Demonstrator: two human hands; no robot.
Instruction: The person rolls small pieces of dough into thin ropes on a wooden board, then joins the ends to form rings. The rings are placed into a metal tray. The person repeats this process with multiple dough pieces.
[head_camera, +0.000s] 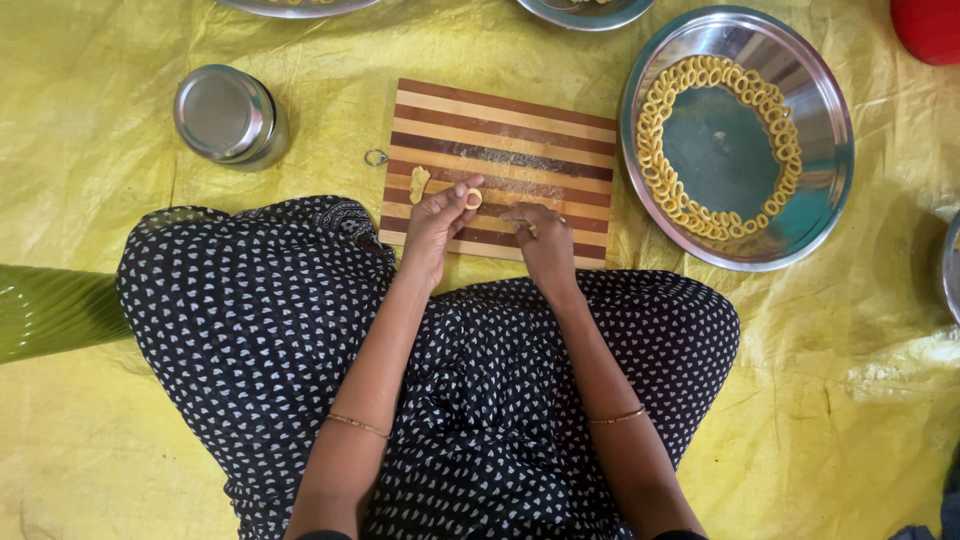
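My left hand (438, 222) pinches a small yellow dough ring (474, 198) between thumb and fingertips, just above the striped wooden cutting board (520, 140). My right hand (540, 235) rests fingers-down on the board's near edge, curled over a bit of dough that is mostly hidden. A small lump of yellow dough (418, 183) lies on the board's left side. To the right, a large steel plate (815, 95) holds several dough rings (665, 180) laid in a circle along its rim.
A lidded steel container (228, 115) stands at the left on the yellow sheet (100, 110). A small metal ring (376, 157) lies beside the board. More steel dishes (585, 12) sit at the top edge, a red object (930, 28) top right. My knees in dotted cloth (250, 300) fill the foreground.
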